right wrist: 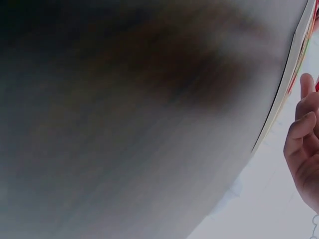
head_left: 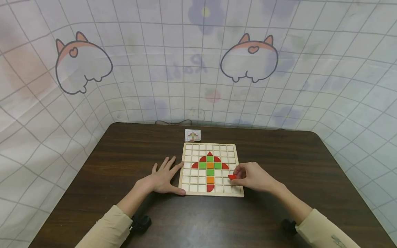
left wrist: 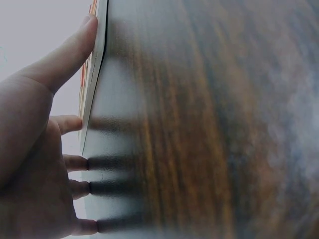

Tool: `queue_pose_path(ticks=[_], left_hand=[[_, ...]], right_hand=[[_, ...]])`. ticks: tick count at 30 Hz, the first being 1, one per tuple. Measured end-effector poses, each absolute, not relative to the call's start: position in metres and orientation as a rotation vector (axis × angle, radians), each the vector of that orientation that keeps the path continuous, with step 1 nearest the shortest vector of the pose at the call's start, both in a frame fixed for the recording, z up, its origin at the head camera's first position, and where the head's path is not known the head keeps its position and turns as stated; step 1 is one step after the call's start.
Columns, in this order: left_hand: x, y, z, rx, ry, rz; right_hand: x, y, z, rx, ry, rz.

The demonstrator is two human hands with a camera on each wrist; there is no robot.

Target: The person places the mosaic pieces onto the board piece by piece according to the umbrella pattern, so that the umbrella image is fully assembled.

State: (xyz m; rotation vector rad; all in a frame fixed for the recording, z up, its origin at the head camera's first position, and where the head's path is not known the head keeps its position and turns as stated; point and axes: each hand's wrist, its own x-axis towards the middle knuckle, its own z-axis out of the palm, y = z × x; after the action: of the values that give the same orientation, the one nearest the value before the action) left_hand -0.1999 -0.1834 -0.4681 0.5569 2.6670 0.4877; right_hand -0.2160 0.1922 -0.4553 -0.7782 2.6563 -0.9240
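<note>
A wooden grid board [head_left: 192, 145] lies on the table, with red, green and orange tiles [head_left: 210, 165] set into its squares in an arrow-like figure. At the board's left edge rests my left hand [head_left: 162, 177], fingers spread, thumb at the near left corner; the left wrist view shows the thumb [left wrist: 75, 50] against the board's rim. My right hand [head_left: 254, 176] pinches a red tile [head_left: 232, 177] between thumb and fingers over the right side of the board. In the right wrist view only part of that hand [right wrist: 305, 144] shows, with its fingers curled.
Just beyond the board's far edge lies a small card [head_left: 193, 135] printed with a similar coloured figure on a grid. The dark wooden table [head_left: 139, 144] ends at a patterned cloth [head_left: 167, 96] hanging around its back and sides.
</note>
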Motion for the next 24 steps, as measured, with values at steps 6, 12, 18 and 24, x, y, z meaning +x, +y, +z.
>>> queue_pose_path(ticks=[6, 12, 18, 24], left_hand=[[-0.200, -0.184, -0.468, 0.557, 2.674, 0.477], [-0.200, -0.185, -0.469, 0.578, 2.676, 0.483], [-0.200, -0.186, -0.469, 0.583, 2.674, 0.486], [-0.200, -0.186, -0.470, 0.584, 2.675, 0.481]], right_hand=[[-0.215, 0.177, -0.454, -0.761, 2.625, -0.956], [-0.214, 0.163, -0.452, -0.796, 2.569, -1.022], [-0.212, 0.150, -0.457, -0.752, 2.547, -1.099], [-0.211, 0.141, -0.460, -0.742, 2.510, -1.193]])
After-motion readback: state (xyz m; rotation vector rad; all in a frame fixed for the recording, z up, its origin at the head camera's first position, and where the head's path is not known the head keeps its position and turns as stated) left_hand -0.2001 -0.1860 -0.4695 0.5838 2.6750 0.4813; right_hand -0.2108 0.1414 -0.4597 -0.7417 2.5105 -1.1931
